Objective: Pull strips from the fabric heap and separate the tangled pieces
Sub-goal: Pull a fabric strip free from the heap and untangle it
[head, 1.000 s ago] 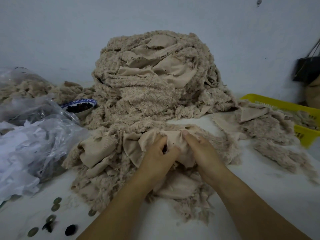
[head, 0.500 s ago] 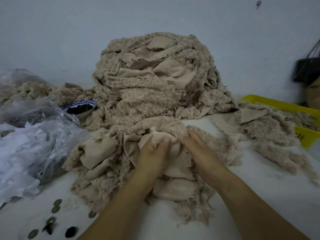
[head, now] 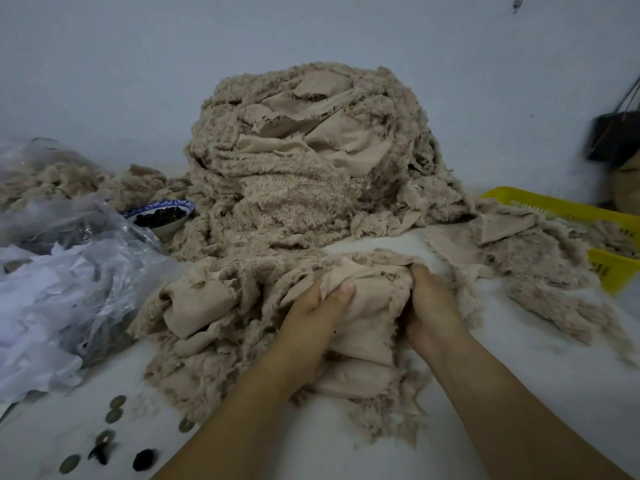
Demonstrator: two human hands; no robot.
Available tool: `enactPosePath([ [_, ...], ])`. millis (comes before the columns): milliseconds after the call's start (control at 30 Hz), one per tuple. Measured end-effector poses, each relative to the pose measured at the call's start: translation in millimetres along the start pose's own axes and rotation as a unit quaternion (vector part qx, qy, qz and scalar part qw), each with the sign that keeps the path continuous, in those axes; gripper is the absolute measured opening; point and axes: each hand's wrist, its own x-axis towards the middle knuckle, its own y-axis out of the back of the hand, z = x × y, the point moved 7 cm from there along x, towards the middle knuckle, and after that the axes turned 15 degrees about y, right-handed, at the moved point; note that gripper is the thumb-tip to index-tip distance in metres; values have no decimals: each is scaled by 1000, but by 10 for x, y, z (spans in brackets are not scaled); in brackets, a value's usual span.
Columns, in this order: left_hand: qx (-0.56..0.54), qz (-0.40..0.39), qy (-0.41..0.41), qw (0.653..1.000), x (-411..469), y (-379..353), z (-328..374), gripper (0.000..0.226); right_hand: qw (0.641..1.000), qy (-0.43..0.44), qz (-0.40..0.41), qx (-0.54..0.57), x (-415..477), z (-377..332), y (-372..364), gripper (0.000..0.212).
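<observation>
Beige fleece with a smooth tan backing fills the middle of the head view. The tall fabric heap (head: 301, 161) stands on the white bench (head: 554, 375), just beyond both grips and against the pale wall (head: 138, 81). A lower tangled bunch (head: 214, 317) spreads from its foot toward the person.

The left grip (head: 311, 317) is closed on a fold of that bunch, with the thumb pressed flat on top of the fold and the fingers tucked out of sight beneath it. The right grip (head: 433, 306) is close beside it, its fingers curled down into the same bunch. A stretch of smooth backing lies between the two.

Beyond and left of the left grip, a blue-and-white bowl (head: 165, 229) holds small dark pieces and touches the heap's edge. Left of the left grip slumps a crumpled clear plastic bag (head: 86, 265) holding white scraps. Beyond it, a second clear bag (head: 41, 174) holds more fleece. Right of and beyond the right grip, a yellow basket (head: 561, 206) holds fleece scraps. More scraps (head: 540, 268) spill over its near rim onto the bench. A dark bag (head: 613, 136) hangs on the wall above the basket.

White bench surface shows in a narrow gap between the heap and the bunch, just beyond the grips. It also shows more widely to the right of the right forearm and between the two forearms. Nearer than the left grip and to its left, round flat discs (head: 114, 415) lie scattered. The bench's own edges are out of view.
</observation>
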Motion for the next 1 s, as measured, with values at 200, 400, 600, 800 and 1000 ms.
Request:
enactPosePath([
  [200,-163,-36,74,983,29,3,-27,27,999,-23,5,-45,-39,53,-10,33],
  [400,-212,-25,23,977,65,198,167,37,998,5,35,48,158,-66,132,24],
  [600,-188,24,-2,982,35,170,177,44,996,-6,26,84,75,18,4,23],
  [800,-160,153,-125,967,-72,449,397,53,996,29,34,82,96,-104,109,14],
  [1000,-57,24,-87,994,-44,119,273,60,913,296,-95,-265,-184,-463,-170,38],
])
